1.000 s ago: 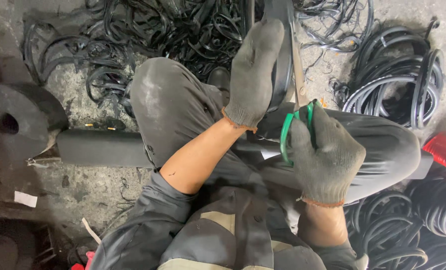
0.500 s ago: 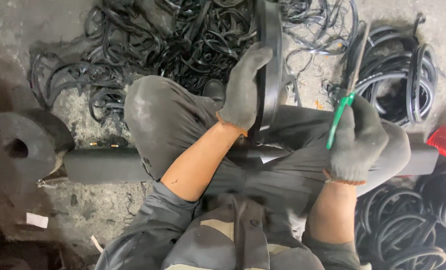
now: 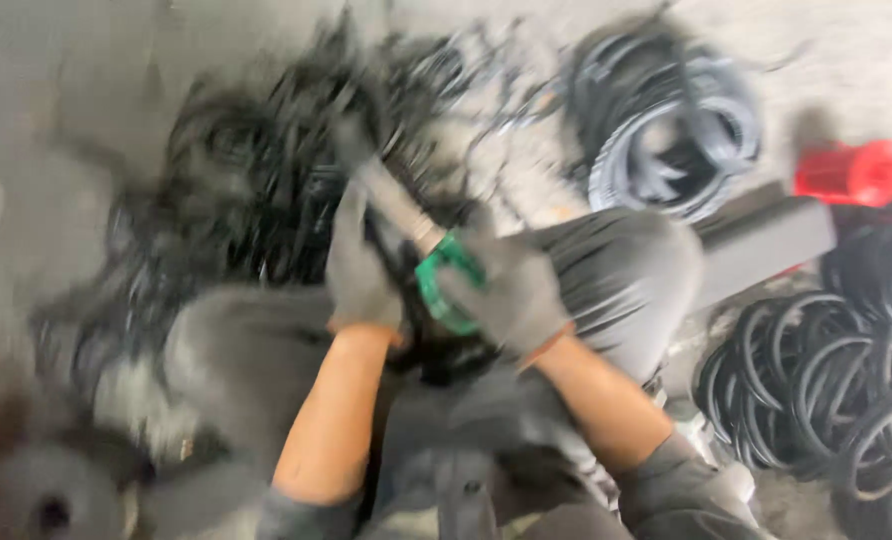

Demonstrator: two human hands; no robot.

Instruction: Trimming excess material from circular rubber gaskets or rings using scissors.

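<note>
Head view, blurred | left hand in grey glove closed on black rubber strip above lap | right hand fisted round green-handled tool against strip | loose pile of rubber strips on floor beyond, coiled rings at right; progress cannot be told.

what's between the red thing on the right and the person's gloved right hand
In the head view, the person's grey-trousered knee and a dark grey bar lie between the red object and the right hand.

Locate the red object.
In the head view the red object lies at the far right on the floor, beside the grey bar and right of the coiled rubber rings.
</note>
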